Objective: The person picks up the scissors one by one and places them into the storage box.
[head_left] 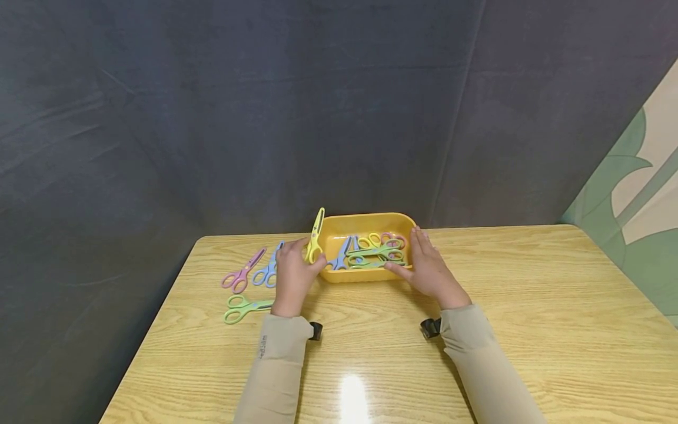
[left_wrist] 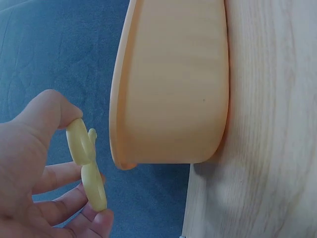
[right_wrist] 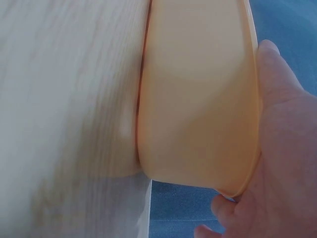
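Left hand: the left hand pinches the handle loops of the yellow scissors between thumb and fingers; the left wrist view shows the thumb pressed on the upper loop and the fingers curled under the lower one.
Yellow scissors, place: held above the table, just beside the left end of the tub, off the wood.
Yellow scissors, axis: long axis near upright, tilted slightly right — blades point up and away toward the curtain, loops low in the hand.
Right hand: the right hand lies along the right end of the orange tub, fingers straight and together, thumb reaching along the near rim; the right wrist view shows the palm against the tub wall. Not curled round anything.
Orange tub: stands on the wooden table at its far edge, long axis left to right, between the two hands.
Tub contents: several scissors piled — green scissors in tub lying roughly left to right, a blue pair at the left, yellow and pink loops behind them.
Table, left of tub: pink scissors and blue scissors side by side, blades pointing far and right; green scissors nearer, blades pointing right.
Backdrop: dark grey curtain behind and left of the table.
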